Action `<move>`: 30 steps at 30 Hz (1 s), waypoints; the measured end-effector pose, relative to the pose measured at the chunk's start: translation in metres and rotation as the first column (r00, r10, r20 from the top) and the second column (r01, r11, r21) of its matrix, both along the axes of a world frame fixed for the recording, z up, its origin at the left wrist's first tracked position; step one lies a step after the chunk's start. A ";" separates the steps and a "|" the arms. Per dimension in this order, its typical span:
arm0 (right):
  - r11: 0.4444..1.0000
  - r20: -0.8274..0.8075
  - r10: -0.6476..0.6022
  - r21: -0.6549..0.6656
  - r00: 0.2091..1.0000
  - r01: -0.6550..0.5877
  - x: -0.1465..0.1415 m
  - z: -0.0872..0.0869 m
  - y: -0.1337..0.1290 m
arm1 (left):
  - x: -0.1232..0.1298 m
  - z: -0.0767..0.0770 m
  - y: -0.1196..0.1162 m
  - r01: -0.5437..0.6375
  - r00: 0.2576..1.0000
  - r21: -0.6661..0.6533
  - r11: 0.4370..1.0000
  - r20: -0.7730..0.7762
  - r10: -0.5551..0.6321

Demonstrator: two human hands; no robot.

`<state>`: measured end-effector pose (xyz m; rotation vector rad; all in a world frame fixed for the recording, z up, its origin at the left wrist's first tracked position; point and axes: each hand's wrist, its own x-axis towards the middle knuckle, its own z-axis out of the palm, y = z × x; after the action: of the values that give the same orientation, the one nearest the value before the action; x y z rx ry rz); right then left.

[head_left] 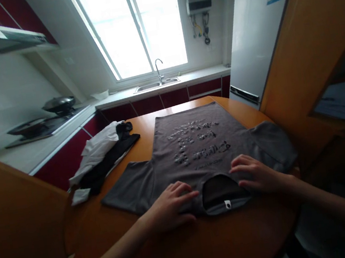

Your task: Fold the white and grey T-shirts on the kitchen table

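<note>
A dark grey T-shirt [190, 139] lies spread flat, front side up, with shiny lettering across its chest. Its neck opening points toward me and shows a small white label [227, 204]. On the shirt's shoulder, left of the collar, rests my left hand [173, 203], fingers stretched out over the cloth. My right hand [255, 175] lies on the opposite shoulder, its spread fingertips by the collar's edge. Neither hand has cloth gathered in it. The shirt's sleeves reach out to both sides.
The shirt lies on a round-edged wooden table [242, 235]. White and black clothes [105, 157] are heaped at its left side. Beyond stand a counter with a sink [152, 86], a stove with a lidded wok [59, 105], and a fridge [252, 33] at the right.
</note>
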<state>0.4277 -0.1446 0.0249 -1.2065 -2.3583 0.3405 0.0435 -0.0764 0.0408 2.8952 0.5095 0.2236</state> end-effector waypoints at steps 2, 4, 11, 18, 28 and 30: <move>0.997 0.014 0.060 -0.046 0.998 -0.059 0.004 0.002 -0.020 | 0.005 -0.006 -0.017 0.069 0.997 0.030 0.997 0.034 -0.070; 0.995 0.035 0.083 -0.064 0.996 -0.081 0.005 0.000 -0.035 | 0.009 -0.012 -0.024 0.107 0.992 0.090 0.990 0.064 -0.113; 0.982 0.012 0.149 0.113 0.989 -0.149 -0.006 -0.019 -0.059 | 0.006 -0.013 -0.035 0.200 0.967 0.242 0.950 0.105 -0.230; 0.993 -0.031 0.117 0.006 0.993 -0.117 -0.018 0.003 -0.064 | -0.007 0.014 -0.034 0.141 0.984 0.022 0.990 0.111 -0.143; 0.958 0.174 -0.284 0.003 0.943 0.288 -0.037 -0.030 -0.015 | -0.063 -0.014 0.054 -0.604 0.794 0.077 0.793 0.142 0.591; 0.947 0.160 -0.317 0.008 0.935 0.320 -0.040 -0.027 -0.007 | -0.098 -0.018 0.058 -0.726 0.685 0.063 0.684 0.149 0.713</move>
<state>0.3879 -0.1521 -0.0024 -1.6506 -2.2384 0.1604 -0.0544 -0.0186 0.0232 2.5864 1.6585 0.5374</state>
